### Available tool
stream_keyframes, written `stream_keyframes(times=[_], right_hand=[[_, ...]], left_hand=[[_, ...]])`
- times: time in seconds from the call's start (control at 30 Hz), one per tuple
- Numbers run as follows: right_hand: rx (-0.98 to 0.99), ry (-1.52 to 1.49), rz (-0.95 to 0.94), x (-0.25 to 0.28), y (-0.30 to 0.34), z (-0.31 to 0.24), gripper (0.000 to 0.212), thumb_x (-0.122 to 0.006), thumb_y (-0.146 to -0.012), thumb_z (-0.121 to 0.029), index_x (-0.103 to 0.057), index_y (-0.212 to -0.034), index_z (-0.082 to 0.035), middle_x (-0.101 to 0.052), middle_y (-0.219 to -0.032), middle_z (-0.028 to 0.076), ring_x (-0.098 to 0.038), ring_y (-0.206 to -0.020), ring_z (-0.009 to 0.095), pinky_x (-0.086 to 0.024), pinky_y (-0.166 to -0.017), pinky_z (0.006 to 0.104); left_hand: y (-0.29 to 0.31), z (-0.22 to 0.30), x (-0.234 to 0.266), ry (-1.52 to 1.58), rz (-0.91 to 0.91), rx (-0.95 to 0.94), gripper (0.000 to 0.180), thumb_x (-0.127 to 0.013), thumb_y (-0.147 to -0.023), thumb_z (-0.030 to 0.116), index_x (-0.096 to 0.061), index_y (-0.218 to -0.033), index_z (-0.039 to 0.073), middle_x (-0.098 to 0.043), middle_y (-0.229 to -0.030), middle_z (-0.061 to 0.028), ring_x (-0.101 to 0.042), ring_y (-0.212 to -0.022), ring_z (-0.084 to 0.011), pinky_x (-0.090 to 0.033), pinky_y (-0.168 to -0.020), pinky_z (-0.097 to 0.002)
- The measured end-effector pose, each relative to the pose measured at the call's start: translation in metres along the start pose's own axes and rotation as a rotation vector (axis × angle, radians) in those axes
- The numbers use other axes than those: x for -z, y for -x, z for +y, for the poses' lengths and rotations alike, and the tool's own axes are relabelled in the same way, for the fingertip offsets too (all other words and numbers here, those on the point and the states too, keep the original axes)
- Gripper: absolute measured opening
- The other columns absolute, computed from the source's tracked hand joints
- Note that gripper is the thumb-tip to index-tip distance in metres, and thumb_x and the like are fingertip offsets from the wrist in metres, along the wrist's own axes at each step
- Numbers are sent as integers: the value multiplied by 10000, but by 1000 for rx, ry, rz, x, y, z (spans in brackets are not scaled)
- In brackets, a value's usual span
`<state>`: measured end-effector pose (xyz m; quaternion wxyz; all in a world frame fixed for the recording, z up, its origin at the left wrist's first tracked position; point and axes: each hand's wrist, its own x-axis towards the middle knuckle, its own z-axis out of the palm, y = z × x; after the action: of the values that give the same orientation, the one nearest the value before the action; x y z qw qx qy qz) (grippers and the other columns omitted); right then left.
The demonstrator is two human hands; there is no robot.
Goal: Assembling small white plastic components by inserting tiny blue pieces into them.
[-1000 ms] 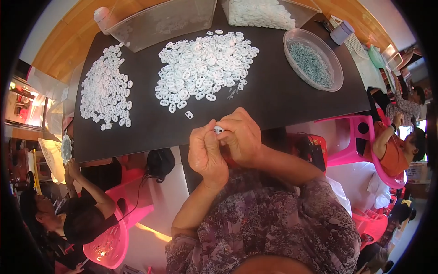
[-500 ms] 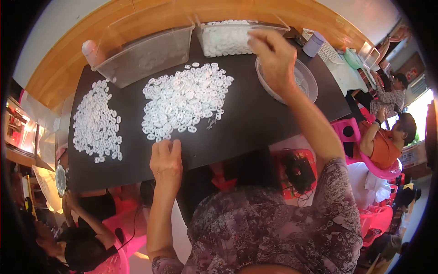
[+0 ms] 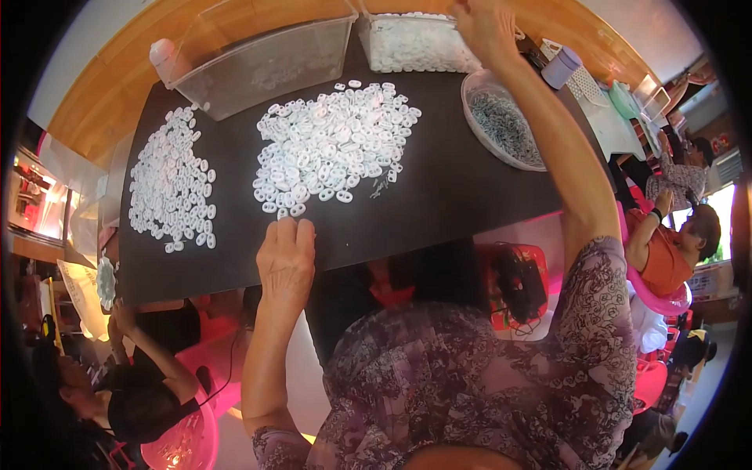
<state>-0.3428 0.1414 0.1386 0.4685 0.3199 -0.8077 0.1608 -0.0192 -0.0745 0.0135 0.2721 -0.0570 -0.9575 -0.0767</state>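
At the near edge of the dark table my left hand (image 3: 286, 252) rests with its fingers curled in, just below the middle pile of small white oval plastic pieces with two holes (image 3: 333, 149). Whatever those fingers hold is hidden. My right hand (image 3: 487, 33) is stretched far forward over the right end of a clear bin of white pieces (image 3: 419, 47). The upper rim cuts off part of its fingers, so their grip does not show. Below the right forearm sits a round clear tub of small grey metal-looking parts (image 3: 501, 121). A few similar grey bits (image 3: 380, 188) lie beside the middle pile.
Another pile of white pieces (image 3: 168, 180) covers the table's left side. A large clear bin (image 3: 270, 66) stands behind, near a pale bottle (image 3: 163, 59). A lilac-lidded container (image 3: 561, 69) is at the back right. Co-workers sit at lower left and at right.
My right hand has moved forward and up, from above the tub to beyond the bin's right end, uncovering the tub. The view has shifted slightly; my left hand stays at the table edge.
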Motion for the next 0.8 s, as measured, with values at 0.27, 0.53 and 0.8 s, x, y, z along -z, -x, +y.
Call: stream_keyframes(times=[0.27,0.53,0.8], right_hand=[[269,-624,-450,43,147,-116,86,-628,-703,-36,-615,-780,-72,-550,-721,79,-528,-704,273,-433,-629,360],[258,-635,-488,42,166,-140,115,-595,-632,2,-601,-720,-72,-500,-719,78,-502,-718,257,-418,-610,354],[232,-587,-517,52,159,-137,214,-604,-691,4,-641,-873,-102,-520,-758,61,-519,-726,247,-429,-591,342]], left_hand=[[4,6,-10,255,187,139,144,-632,-742,1,-520,-824,38,-516,-728,-112,-533,-645,-265,-438,-546,-333],[0,27,3,1213,11,774,123,-601,-868,132,-552,-853,20,-570,-701,-19,-489,-557,-80,-376,-488,-210],[2,28,-2,1396,57,826,132,-616,-866,146,-568,-861,23,-572,-708,-20,-483,-559,-56,-364,-496,-171]])
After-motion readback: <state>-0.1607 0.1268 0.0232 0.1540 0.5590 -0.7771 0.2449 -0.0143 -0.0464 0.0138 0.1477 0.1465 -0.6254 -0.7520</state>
